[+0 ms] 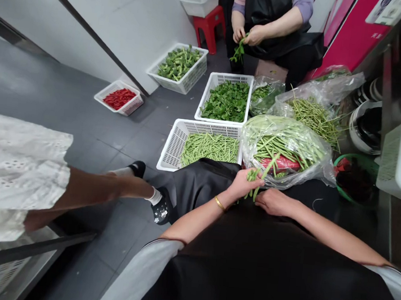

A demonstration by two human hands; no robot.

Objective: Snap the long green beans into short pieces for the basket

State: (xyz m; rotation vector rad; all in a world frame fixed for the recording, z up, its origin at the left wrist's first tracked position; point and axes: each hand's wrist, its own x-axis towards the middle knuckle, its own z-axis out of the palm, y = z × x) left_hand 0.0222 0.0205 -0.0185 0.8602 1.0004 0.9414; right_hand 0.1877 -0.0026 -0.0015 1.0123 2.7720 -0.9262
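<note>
My left hand (242, 185), with a gold bangle on the wrist, is closed on a small bunch of long green beans (256, 177) above my black apron. My right hand (274, 201) lies just right of it, knuckles up, fingertips touching the lower ends of those beans; what it grips is hidden. Right in front stands a clear plastic bag (286, 149) full of long green beans. To its left a white basket (175, 145) holds cut bean pieces.
A second white basket (225, 79) holds leafy greens, another (179, 65) green vegetables, a small one (119, 98) red chillies. A seated person (271, 19) opposite handles greens. Someone in a white skirt (8, 173) steps past on the left. More bags, bowls and a crate stand on the right.
</note>
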